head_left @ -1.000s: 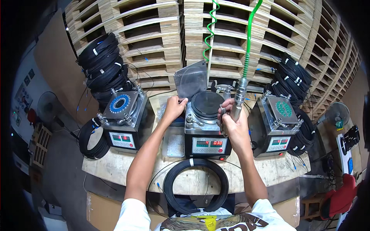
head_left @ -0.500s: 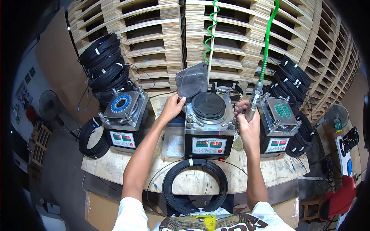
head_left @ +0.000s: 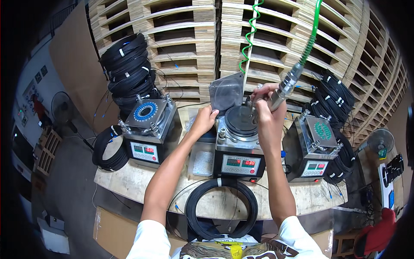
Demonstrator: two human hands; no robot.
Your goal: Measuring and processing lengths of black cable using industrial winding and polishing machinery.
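Observation:
In my left hand [head_left: 203,122], the thumb and fingers grip the lower edge of a square metal plate [head_left: 225,93], tilted upright. It stands just behind and left of the round black pad [head_left: 237,120] on the middle polishing machine [head_left: 239,163]. My right hand [head_left: 270,108] is wrapped round a metal air blow gun [head_left: 284,90], held over the right side of that pad. A green air hose [head_left: 311,36] runs up from the gun. The gun's nozzle is partly hidden by my fingers.
Two similar machines flank the middle one: the left [head_left: 144,151] carries a plate ringed with blue connectors, the right [head_left: 312,166] one with green connectors. Black cable coils [head_left: 125,58] are stacked behind. Another coil [head_left: 192,207] lies at the table's front edge. Wooden pallets [head_left: 207,41] rise behind.
My right hand has brought the air gun leftward and up, from beside the middle machine to above its pad. My left hand still holds the plate upright. The whole view has shifted slightly.

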